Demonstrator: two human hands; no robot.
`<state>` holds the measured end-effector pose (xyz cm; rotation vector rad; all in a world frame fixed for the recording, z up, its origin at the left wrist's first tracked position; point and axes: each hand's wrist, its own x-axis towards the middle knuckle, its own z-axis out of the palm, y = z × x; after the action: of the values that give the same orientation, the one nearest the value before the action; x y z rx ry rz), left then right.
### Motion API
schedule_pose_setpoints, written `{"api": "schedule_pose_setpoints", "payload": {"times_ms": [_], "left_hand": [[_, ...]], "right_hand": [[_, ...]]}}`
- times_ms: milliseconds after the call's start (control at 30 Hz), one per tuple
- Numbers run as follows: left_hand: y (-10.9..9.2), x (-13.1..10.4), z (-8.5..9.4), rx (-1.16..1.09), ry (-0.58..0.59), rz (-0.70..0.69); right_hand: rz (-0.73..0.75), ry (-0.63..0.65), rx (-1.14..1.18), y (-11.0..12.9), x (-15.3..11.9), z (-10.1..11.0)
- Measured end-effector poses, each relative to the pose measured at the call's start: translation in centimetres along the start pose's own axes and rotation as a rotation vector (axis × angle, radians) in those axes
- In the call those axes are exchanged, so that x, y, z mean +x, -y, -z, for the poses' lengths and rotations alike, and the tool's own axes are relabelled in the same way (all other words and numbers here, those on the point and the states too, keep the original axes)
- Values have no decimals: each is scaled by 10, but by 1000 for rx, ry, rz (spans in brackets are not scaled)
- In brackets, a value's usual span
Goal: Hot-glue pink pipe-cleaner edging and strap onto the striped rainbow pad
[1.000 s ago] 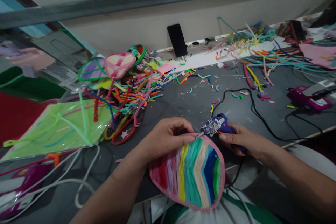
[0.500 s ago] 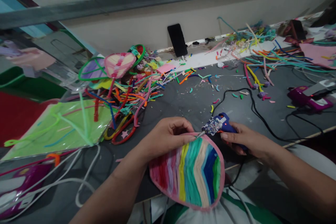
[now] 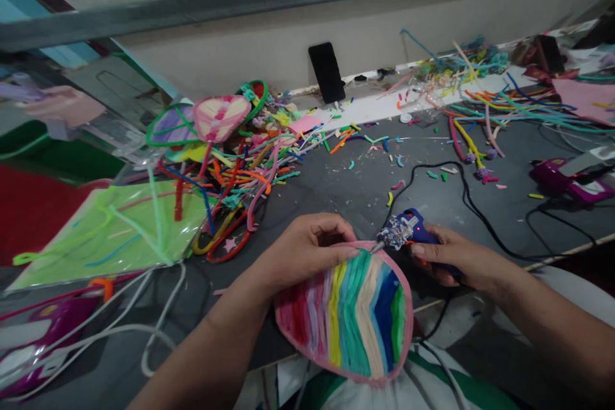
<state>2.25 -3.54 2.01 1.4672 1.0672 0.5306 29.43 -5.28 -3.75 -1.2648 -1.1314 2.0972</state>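
Rainbow-striped, pink-rimmed oval pipe-cleaner panel [image 3: 353, 317] overhangs the grey worktop's [image 3: 336, 189] near edge, its top rim pinched by the left hand [image 3: 302, 250]. Right hand [image 3: 456, 259] grasps a blue glue gun [image 3: 408, 234], nozzle touching that rim.

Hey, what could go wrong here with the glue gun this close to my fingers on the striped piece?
1. The glue gun in the right hand has its nozzle at the rim of the striped pipe-cleaner piece, right beside the left hand fingertips: a burn seems possible.
2. Its black cord loops across the table; a snag could jerk the gun.
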Motion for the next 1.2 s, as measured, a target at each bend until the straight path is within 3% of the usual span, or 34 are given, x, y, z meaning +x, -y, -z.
{"api": "schedule_pose_setpoints", "payload": {"times_ms": [200, 400, 533, 733, 900, 1200], "left_hand": [[-1, 0, -1, -44, 11, 7], [-3, 0, -1, -56, 70, -7], [-2, 1, 1, -35, 98, -50], [2, 5, 5, -28, 115, -79], [6, 6, 9, -3, 143, -112], [10, 11, 9, 23, 179, -144]], "right_hand": [[-2, 15, 25, 1, 1, -1], [-7, 111, 267, 4, -2, -3], [15, 145, 439, -1, -4, -20], [66, -74, 418, -8, -1, -53], [152, -229, 496, -12, 1, -60], [145, -212, 525, -17, 0, -68]]}}
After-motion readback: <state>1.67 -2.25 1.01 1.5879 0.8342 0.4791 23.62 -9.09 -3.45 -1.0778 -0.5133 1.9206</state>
